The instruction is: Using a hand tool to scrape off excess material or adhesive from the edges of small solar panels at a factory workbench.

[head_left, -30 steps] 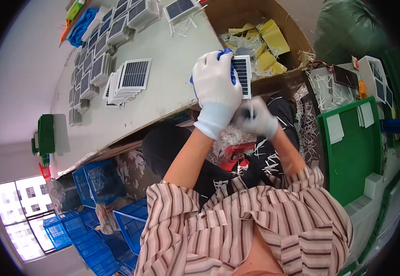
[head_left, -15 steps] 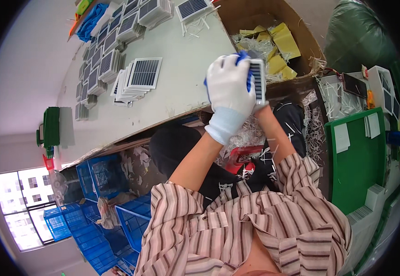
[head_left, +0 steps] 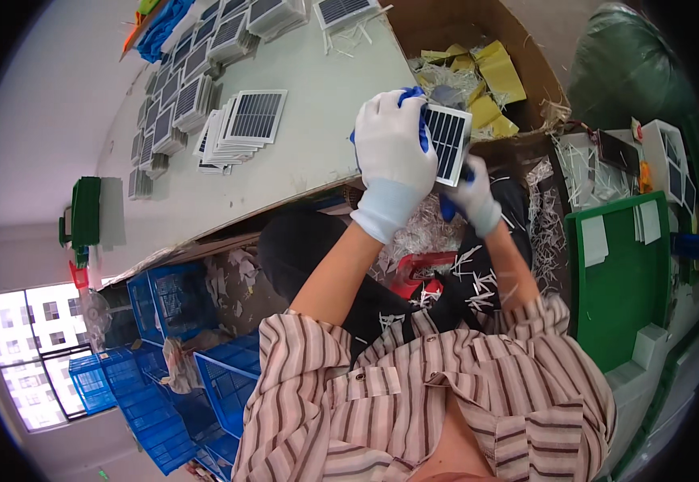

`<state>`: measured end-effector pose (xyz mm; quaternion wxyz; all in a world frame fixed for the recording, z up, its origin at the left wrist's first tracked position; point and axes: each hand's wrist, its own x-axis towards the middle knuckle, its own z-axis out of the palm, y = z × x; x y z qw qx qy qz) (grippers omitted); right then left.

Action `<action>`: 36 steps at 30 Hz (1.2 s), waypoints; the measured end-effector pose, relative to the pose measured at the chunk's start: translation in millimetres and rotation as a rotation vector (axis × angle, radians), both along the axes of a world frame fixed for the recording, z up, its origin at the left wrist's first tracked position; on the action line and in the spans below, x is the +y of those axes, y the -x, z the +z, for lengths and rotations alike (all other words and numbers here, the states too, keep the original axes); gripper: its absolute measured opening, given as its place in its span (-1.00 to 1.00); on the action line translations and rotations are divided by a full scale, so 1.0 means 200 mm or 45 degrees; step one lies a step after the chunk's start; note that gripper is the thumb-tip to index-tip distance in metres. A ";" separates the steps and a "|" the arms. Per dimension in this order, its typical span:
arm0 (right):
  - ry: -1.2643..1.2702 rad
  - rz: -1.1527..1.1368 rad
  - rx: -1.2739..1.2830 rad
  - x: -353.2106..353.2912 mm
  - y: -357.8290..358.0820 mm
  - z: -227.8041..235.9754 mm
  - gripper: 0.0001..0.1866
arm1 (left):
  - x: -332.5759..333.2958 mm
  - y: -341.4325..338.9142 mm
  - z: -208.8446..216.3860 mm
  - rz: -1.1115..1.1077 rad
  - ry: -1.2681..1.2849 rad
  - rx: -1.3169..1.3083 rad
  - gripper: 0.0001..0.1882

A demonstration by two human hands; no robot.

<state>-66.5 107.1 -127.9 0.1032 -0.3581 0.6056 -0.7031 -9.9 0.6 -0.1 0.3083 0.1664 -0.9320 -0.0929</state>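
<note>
A small solar panel [head_left: 447,143] with dark cells and a white frame is tilted up above the table's near right corner. My left hand [head_left: 394,135], in a white glove with blue fingers and palm, grips it along its left edge. Below the panel's lower right corner is my right hand [head_left: 476,197], gloved the same way. It is smeared by motion, so its fingers and anything in them cannot be made out. A fanned pile of similar panels [head_left: 255,117] lies on the table to the left.
More panel stacks [head_left: 193,100] cover the far left of the white table [head_left: 309,104]. A cardboard box [head_left: 518,40] beyond my hands holds yellow pieces and white strips. To the right stands a green tray [head_left: 623,281]; blue crates [head_left: 145,402] are at lower left. White strips lie on my lap.
The panel has turned so its face shows more fully. My right hand has come away from behind it and moved down and right, while my left hand keeps its grip.
</note>
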 end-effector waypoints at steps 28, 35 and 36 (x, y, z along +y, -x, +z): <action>0.067 0.122 -0.401 -0.07 0.06 -0.07 -0.73 | -0.06 -0.07 0.08 -0.047 0.143 -0.239 -0.58; -0.059 0.356 -0.390 0.03 -0.08 -0.04 -0.79 | -0.02 -0.02 -0.02 -0.051 0.065 0.008 -0.64; -0.301 0.625 0.121 0.05 -0.11 0.08 -0.86 | -0.03 -0.02 -0.02 -0.029 0.070 0.006 -0.64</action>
